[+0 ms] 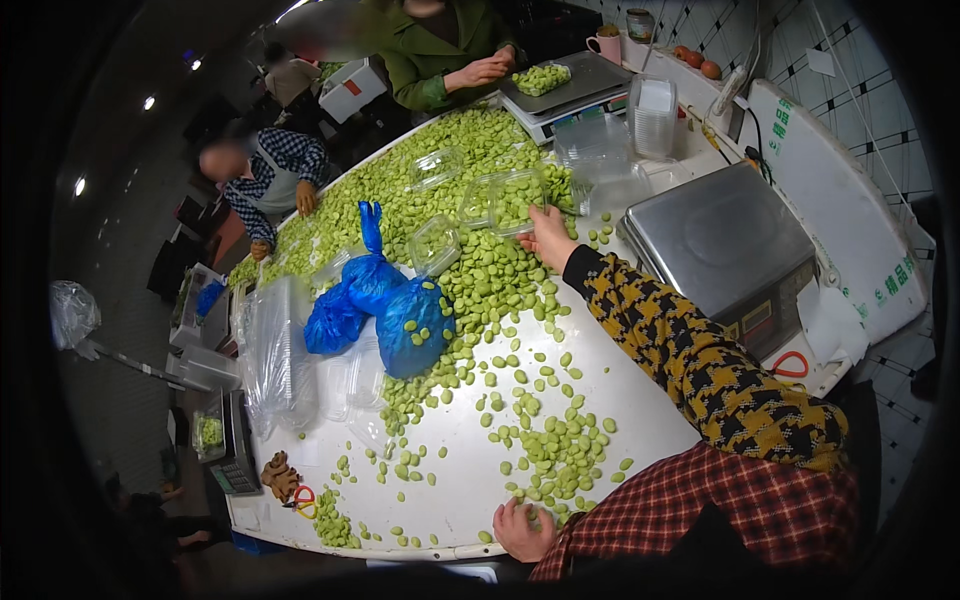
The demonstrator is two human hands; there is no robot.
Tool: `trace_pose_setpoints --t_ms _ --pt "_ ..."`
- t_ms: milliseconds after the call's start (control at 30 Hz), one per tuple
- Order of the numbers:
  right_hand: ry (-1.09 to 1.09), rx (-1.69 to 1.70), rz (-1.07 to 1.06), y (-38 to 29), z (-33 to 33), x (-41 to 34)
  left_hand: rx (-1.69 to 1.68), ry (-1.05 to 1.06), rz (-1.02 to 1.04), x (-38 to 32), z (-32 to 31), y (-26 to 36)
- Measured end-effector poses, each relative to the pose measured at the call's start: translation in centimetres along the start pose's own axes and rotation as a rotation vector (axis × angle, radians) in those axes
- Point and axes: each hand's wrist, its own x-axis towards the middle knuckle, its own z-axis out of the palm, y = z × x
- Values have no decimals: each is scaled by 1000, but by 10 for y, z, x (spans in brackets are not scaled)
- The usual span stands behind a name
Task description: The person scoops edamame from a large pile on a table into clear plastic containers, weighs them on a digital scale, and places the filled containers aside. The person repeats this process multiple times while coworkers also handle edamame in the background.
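My right hand (551, 236) grips the near edge of a clear plastic box (519, 196) above a large heap of shelled broad beans (480, 142). Green beans show in or through the box; which one, I cannot tell. At the table's near edge rests my left hand (525, 531), fingers apart, beside a smaller spread of loose beans (562, 450). More clear boxes (435, 246) lie on the heap to the left of my right hand. A knotted blue plastic bag (415, 322) sits among the beans, with several beans on top.
A metal-topped scale (720, 232) stands to my right. Another scale (566, 82) carries a filled box (540, 79), near stacked empty boxes (652, 116). Red-handled scissors (791, 365) lie at the right edge. Bagged containers (277, 352) stand left. Two people (442, 52) (274, 172) are across the table.
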Motion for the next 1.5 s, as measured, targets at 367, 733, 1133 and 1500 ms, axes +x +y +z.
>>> trace_pose_setpoints --t_ms 367,733,1133,1500 --pt "-181 -192 -206 -55 30 -9 4 -6 -45 -4 3 1" --pt "254 -759 -799 -223 -150 62 40 -112 -54 9 -1 13" --pt "279 -1901 -595 -239 -204 122 150 -195 -151 4 -6 20" --pt "486 -1661 -1074 -243 -205 136 89 -172 -216 8 -9 23"
